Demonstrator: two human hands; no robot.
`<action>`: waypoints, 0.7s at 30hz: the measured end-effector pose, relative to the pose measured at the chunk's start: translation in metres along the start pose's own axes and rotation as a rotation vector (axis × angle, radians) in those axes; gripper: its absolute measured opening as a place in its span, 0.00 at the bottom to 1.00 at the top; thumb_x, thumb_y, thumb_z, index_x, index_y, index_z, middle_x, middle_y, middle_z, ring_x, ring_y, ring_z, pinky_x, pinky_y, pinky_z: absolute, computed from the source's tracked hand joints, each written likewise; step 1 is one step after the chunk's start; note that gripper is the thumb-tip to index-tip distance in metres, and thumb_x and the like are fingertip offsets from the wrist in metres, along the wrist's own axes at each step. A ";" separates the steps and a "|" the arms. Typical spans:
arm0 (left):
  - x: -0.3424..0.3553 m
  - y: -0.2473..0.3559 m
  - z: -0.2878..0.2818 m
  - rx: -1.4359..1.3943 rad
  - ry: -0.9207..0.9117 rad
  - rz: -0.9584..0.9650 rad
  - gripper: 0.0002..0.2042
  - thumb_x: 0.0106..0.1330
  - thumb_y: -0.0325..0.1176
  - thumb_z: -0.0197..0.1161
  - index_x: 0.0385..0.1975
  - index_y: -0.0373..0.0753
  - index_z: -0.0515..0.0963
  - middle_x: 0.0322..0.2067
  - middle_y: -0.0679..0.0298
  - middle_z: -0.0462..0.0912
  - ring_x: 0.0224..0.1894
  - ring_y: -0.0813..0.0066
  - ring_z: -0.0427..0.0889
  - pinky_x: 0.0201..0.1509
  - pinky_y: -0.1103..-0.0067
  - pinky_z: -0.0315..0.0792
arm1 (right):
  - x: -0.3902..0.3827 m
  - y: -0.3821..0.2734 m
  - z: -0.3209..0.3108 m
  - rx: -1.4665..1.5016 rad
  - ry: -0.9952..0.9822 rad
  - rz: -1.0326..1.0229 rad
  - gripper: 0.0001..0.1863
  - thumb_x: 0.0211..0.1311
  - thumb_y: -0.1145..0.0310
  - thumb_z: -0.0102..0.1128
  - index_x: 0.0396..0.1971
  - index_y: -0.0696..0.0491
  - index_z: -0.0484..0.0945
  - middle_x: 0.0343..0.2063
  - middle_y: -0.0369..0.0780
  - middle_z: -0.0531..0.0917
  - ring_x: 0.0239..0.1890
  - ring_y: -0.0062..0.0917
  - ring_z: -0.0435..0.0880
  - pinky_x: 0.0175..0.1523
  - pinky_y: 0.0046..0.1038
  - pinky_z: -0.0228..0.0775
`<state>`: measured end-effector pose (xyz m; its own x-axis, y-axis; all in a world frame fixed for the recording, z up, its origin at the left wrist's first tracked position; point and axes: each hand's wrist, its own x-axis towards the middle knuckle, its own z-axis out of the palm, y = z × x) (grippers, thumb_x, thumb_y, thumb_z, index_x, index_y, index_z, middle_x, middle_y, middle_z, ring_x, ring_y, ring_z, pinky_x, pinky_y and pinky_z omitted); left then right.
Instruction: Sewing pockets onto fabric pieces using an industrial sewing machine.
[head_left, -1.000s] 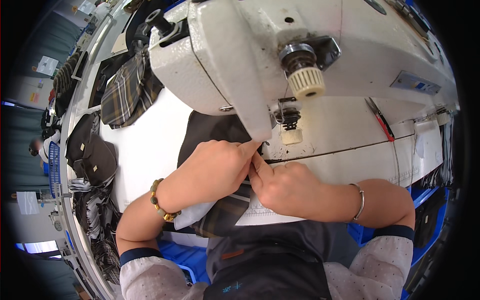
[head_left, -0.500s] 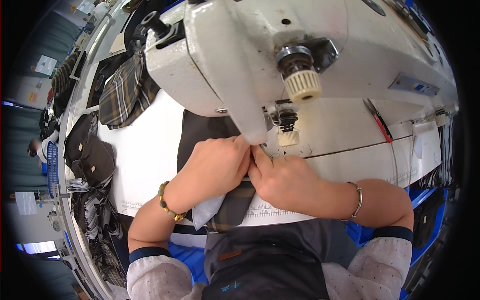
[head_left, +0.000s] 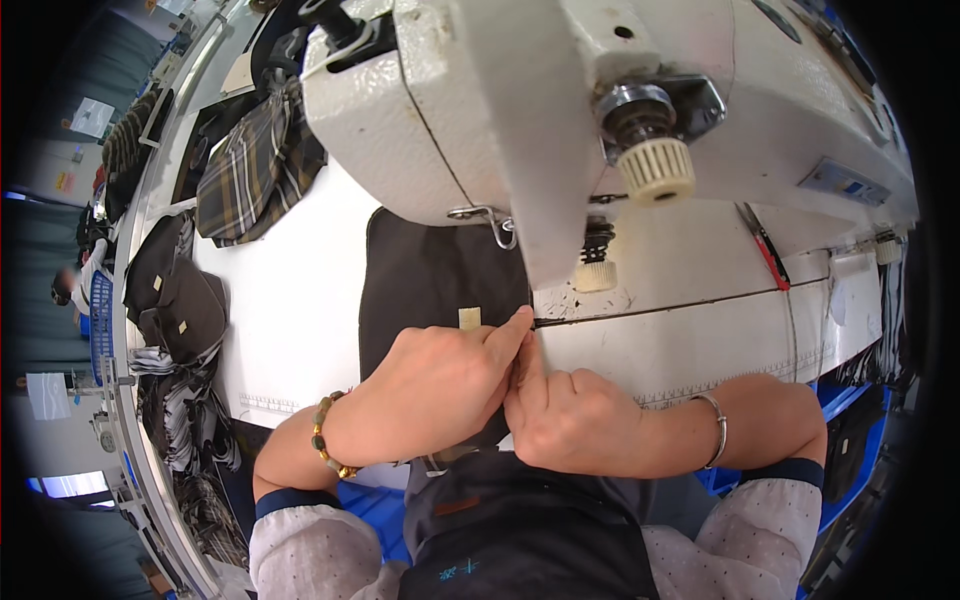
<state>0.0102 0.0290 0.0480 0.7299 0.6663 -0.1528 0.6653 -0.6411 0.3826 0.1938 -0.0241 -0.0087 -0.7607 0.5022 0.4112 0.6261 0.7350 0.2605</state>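
A dark grey-brown fabric piece (head_left: 425, 270) with a small cream label (head_left: 469, 318) lies flat on the white table, partly beneath the head of a sewing machine (head_left: 520, 130). My left hand (head_left: 435, 375) presses on its right part, index finger stretched along the edge and the other fingers curled. Right beside it, my right hand (head_left: 575, 415) pinches the same edge, thumb and fingertips close together. The fingertips of both hands nearly meet just in front of the machine head, which hides the needle area. Below my hands the fabric hangs toward my apron.
Red-handled thread snips (head_left: 765, 250) lie on the machine bed at the right. Plaid fabric pieces (head_left: 250, 180) and a stack of dark pieces (head_left: 180, 300) sit at the left. A blue crate (head_left: 850, 440) stands below the table's right side.
Both hands have come nearer to me with the fabric edge. The cream label now shows, and the pale blue cloth by the table edge is no longer seen. The view has shifted slightly.
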 end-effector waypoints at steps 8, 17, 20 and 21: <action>0.003 0.001 -0.002 -0.027 -0.001 0.036 0.25 0.60 0.28 0.64 0.59 0.30 0.74 0.25 0.57 0.83 0.25 0.56 0.83 0.27 0.67 0.73 | 0.000 0.001 -0.002 0.021 -0.001 -0.005 0.08 0.44 0.68 0.59 0.20 0.57 0.82 0.36 0.60 0.87 0.12 0.16 0.65 0.18 0.20 0.52; 0.021 -0.015 0.010 0.159 0.199 0.021 0.24 0.59 0.30 0.61 0.56 0.28 0.77 0.22 0.60 0.81 0.22 0.63 0.82 0.23 0.71 0.73 | 0.006 0.010 0.011 -0.021 0.009 0.014 0.14 0.41 0.67 0.58 0.25 0.62 0.83 0.38 0.63 0.86 0.12 0.15 0.64 0.16 0.20 0.55; 0.030 -0.024 0.014 0.187 0.246 0.029 0.23 0.60 0.30 0.61 0.56 0.28 0.76 0.23 0.59 0.82 0.23 0.62 0.83 0.24 0.71 0.74 | 0.009 0.013 0.014 0.001 -0.007 0.039 0.15 0.42 0.67 0.59 0.27 0.63 0.84 0.39 0.63 0.86 0.12 0.15 0.66 0.17 0.19 0.59; 0.031 -0.026 0.014 0.197 0.269 0.038 0.23 0.61 0.30 0.60 0.56 0.29 0.76 0.24 0.59 0.82 0.23 0.62 0.83 0.24 0.70 0.74 | 0.008 0.013 0.015 0.000 -0.007 0.040 0.15 0.42 0.67 0.59 0.27 0.63 0.84 0.39 0.63 0.86 0.12 0.15 0.66 0.17 0.19 0.59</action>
<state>0.0181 0.0610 0.0204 0.7044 0.7005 0.1142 0.6753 -0.7110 0.1959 0.1933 -0.0032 -0.0149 -0.7364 0.5342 0.4151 0.6558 0.7145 0.2439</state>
